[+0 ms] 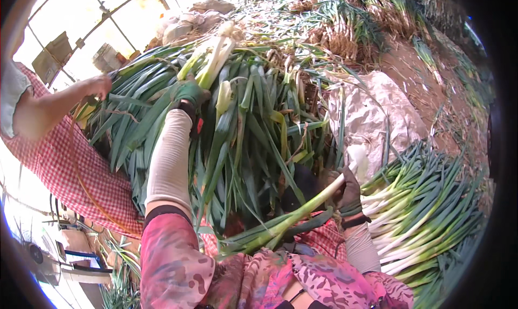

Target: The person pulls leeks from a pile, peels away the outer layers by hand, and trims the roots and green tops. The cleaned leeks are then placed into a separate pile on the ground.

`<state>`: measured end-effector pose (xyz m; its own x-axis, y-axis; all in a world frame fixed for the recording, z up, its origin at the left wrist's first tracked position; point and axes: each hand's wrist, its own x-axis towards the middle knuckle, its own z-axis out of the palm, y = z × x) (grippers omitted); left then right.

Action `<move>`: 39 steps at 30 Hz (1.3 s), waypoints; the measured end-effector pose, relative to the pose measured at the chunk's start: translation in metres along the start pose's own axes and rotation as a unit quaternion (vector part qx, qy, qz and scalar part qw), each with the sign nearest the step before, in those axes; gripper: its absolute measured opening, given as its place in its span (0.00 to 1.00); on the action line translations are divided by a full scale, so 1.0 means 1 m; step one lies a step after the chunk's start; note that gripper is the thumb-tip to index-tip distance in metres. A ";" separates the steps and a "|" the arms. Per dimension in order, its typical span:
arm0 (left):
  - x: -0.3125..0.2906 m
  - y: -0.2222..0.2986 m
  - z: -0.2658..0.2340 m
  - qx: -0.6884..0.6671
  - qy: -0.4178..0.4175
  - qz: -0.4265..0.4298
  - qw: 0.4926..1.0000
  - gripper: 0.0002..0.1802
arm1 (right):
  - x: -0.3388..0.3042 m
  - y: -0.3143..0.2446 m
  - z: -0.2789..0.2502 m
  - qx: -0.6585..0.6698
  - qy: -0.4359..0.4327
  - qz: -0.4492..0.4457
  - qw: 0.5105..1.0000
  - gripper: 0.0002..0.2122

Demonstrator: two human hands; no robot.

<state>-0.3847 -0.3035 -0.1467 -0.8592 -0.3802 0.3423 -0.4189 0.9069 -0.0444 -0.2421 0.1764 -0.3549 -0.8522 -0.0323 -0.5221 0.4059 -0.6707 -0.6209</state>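
My right hand (348, 193), in a dark glove, is closed round a long green onion (305, 209) near its white end. The stalk slants down across my lap, its green leaves toward the lower left. My left arm, in a pale ribbed sleeve, reaches forward over a big heap of untrimmed green onions (243, 125). My left hand (191, 93), in a green glove, is closed on green onion stalks on top of the heap; its fingertips are partly hidden. Just beyond it, thick pale stalks (216, 61) point away from me.
Cleaned green onions (415, 217) lie in a layered pile at my right. Beyond them lies a crumpled pale sack (377, 112). Root-end bundles (345, 31) stand on the dirt floor farther back. At the left, a co-worker's arm (54, 107) and red checked apron (81, 174) border the heap.
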 end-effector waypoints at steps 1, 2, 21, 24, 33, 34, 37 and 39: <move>0.002 -0.001 -0.003 0.001 -0.001 0.000 1.000 0.38 | -0.004 0.002 0.005 0.002 -0.018 -0.015 1.000 0.15; 0.006 -0.002 -0.012 -0.018 -0.068 0.000 0.997 0.37 | -0.006 0.002 0.009 0.006 -0.035 -0.031 0.999 0.16; -0.188 0.078 -0.121 -0.342 -0.258 0.208 0.879 0.30 | -0.031 -0.007 0.224 0.070 -0.524 0.055 0.847 0.23; -0.192 0.073 -0.120 -0.354 -0.327 0.180 0.858 0.45 | -0.037 -0.003 0.220 0.084 -0.491 0.028 0.866 0.21; -0.192 0.089 -0.097 -0.619 -0.450 0.172 0.620 0.44 | -0.048 -0.026 0.217 -0.394 -0.265 -0.437 0.764 0.26; -0.194 0.095 -0.094 -0.568 -0.353 0.229 0.708 0.37 | -0.037 -0.024 0.214 -0.432 -0.220 -0.494 0.722 0.30; -0.189 0.092 -0.072 -0.594 -0.368 0.148 0.700 0.31 | -0.065 -0.036 0.223 -0.572 -0.232 -0.397 0.680 0.34; -0.190 0.098 -0.081 -0.603 -0.344 0.184 0.696 0.30 | -0.069 -0.050 0.219 -0.512 -0.268 -0.402 0.710 0.31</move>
<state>-0.2389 -0.1274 -0.1400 -0.9542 0.2974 -0.0330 0.0608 0.3008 0.9517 -0.2757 0.0502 -0.1596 -0.8361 -0.4060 0.3690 -0.4901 0.2502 -0.8350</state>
